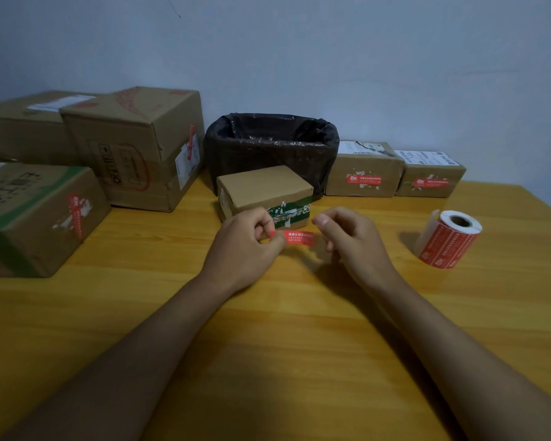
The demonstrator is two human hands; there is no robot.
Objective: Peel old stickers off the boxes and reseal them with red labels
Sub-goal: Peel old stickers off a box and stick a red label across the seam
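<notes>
- Red label (295, 238) sits pinched at its left end between the thumb and fingers of the left hand (247, 246), just above the table (299, 345) and in front of the small box (264, 195).
- Right hand (352, 240) is just beside the label's free end, fingers loosely curled, thumb up, gripping nothing; whether a fingertip touches the label cannot be told.
- Small box stands closed, near the middle of the table, with a torn green sticker (288, 213) across its front face, partly white where it has ripped.
- Label roll (447, 240) stands on the table to the right, well apart from the hands, its red labels facing out and a white backing strip curling off its left side.
- Bin (271, 148), lined with a black bag, is just behind the small box, against the wall.
- Two boxes to the right of the bin, the nearer (363, 170) and the farther (430, 175), each carry a red label on the front and a white shipping slip on top.
- Three larger boxes are at the left: a tall one (134, 148) with a red label down its right edge, a green-striped one (35, 218) in front with a red label over torn white scraps, and a flat one (19, 128) at the back.
</notes>
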